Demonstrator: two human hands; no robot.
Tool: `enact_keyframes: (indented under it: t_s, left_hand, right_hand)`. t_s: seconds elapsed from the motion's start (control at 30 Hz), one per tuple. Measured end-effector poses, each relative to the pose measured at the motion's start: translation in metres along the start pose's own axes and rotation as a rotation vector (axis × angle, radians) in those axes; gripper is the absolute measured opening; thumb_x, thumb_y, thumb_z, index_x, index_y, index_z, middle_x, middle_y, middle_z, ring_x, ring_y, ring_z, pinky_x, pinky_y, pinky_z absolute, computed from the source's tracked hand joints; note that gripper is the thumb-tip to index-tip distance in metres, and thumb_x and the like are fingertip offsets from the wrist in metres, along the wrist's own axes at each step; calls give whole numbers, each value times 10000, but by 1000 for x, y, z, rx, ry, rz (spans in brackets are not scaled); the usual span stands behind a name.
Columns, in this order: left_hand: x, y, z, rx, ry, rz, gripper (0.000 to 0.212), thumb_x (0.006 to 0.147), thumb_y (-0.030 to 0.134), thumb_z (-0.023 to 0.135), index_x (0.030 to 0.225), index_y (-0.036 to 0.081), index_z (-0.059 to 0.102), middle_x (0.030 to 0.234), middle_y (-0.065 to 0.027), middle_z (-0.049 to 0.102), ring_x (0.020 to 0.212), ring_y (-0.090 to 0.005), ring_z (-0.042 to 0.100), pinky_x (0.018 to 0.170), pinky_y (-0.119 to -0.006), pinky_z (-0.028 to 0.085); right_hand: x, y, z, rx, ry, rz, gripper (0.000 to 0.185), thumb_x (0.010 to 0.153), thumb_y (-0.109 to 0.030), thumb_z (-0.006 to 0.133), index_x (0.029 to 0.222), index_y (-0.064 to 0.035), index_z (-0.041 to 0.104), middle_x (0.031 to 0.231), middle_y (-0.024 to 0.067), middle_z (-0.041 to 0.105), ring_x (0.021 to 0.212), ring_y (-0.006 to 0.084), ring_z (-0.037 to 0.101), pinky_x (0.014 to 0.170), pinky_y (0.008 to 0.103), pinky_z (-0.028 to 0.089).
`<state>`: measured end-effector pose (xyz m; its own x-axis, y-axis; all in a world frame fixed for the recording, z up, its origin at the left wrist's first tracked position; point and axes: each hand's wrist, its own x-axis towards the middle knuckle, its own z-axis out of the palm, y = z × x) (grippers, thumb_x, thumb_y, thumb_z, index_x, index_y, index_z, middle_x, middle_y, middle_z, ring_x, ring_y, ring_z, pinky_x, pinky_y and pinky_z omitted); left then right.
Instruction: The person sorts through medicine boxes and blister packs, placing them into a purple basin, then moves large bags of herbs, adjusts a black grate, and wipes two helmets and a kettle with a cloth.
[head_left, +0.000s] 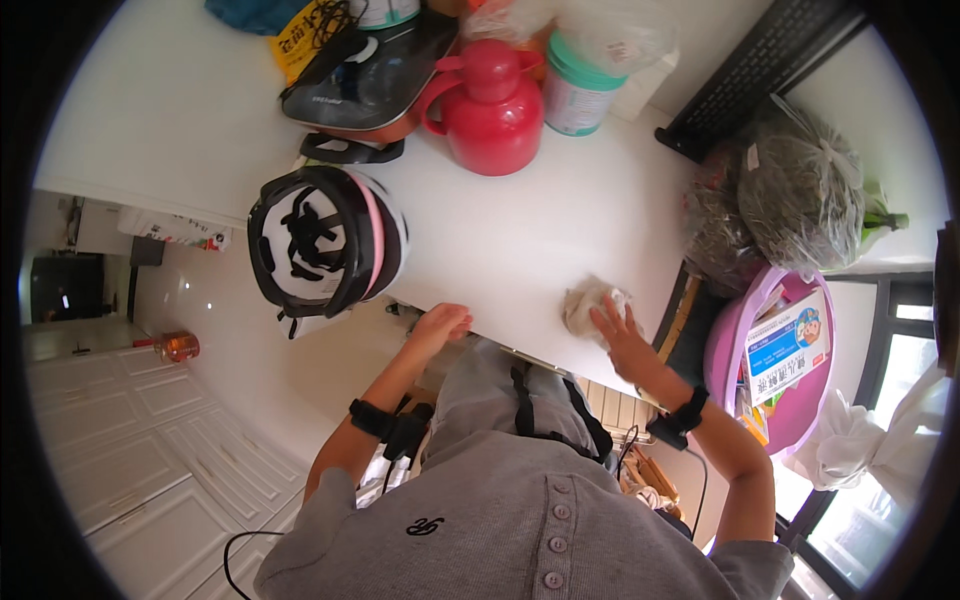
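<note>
A crumpled greyish cloth (589, 309) lies on the white tabletop (517, 247), close to its right front corner. My right hand (624, 341) is over the cloth's right side, with its fingers spread on the fabric and pressing it to the table. My left hand (444, 322) is at the table's front edge, its fingers close together and slightly bent, with nothing seen in it; its palm is partly hidden. Just left of that hand, an upturned helmet (322, 240) with a black rim, a pink stripe and black inner straps rests at the edge.
At the back stand a red thermos jug (495, 112), an electric pan with a glass lid (367, 82) and a tub with a green lid (581, 86). Filled plastic bags (799, 187) and a purple basin (724, 352) holding boxes are at the right.
</note>
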<state>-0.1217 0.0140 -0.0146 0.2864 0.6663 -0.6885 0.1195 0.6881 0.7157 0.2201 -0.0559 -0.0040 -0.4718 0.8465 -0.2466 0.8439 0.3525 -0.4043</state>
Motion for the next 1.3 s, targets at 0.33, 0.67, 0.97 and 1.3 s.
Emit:
enact_keyframes:
  t_s: [0.33, 0.67, 0.97, 1.3]
  left_hand:
    - [-43, -25, -211, -652, 584, 422, 539, 836, 453, 423, 1195, 52, 399, 1250, -111, 407, 1154, -254, 394, 921, -447, 355]
    - [-54, 72, -200, -659, 389, 479, 517, 850, 396, 451, 1215, 32, 426, 1231, -87, 463, 1144, -243, 420, 975, -367, 303]
    - [-52, 80, -201, -522, 419, 528, 483, 820, 280, 540, 1210, 45, 379, 1228, -111, 431, 1141, -236, 399, 971, -361, 299]
    - [-88, 134, -148, -331, 455, 874, 465, 847, 183, 517, 1243, -6, 361, 1240, -102, 433, 1131, -205, 416, 971, -336, 294]
  right_hand:
    - [131, -69, -111, 191, 96, 57, 590, 766, -303, 580, 1253, -59, 355, 1344, 195, 258, 1224, 373, 265, 1009, 421, 241]
    - [248, -172, -97, 909, 101, -107, 1011, 702, -562, 567, 1332, 49, 64, 1344, 295, 164, 1265, 384, 177, 1036, 339, 194]
    - [241, -199, -112, 788, 174, -165, 966, 705, -363, 629, 1352, -87, -33, 1376, 212, 129, 1280, 383, 127, 1010, 532, 132]
    - [214, -168, -159, 979, 595, -623, 878, 605, -18, 582, 1328, 5, 85, 1337, 208, 192, 1281, 301, 172, 1039, 342, 158]
